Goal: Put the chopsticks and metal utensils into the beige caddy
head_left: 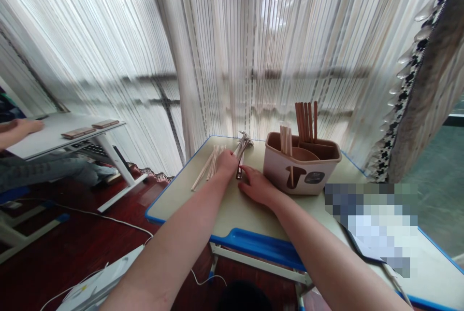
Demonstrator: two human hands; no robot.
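My left hand [227, 162] is closed around a bunch of shiny metal cutlery [244, 141], whose heads point toward the window; their exact kinds are too small to tell. A dark-ended handle [239, 172] shows below the bunch. My right hand [256, 184] rests low over the tabletop, thumb and fingers apart, its fingertips beside that handle. Left of my left hand lie several pale wooden chopsticks [203, 171], loosely spread. To the right stands a brown and beige utensil holder [300, 176], with pale chopsticks [286, 140] and reddish-brown chopsticks [306, 121] upright in its compartments.
The cream table [181, 202] has a blue edge. A tablet-like device [366, 248], partly blurred out, lies at the right with a cable. Sheer curtains [224, 50] hang behind. Another person's hand [25, 127] is over a white table [47, 134] at the left.
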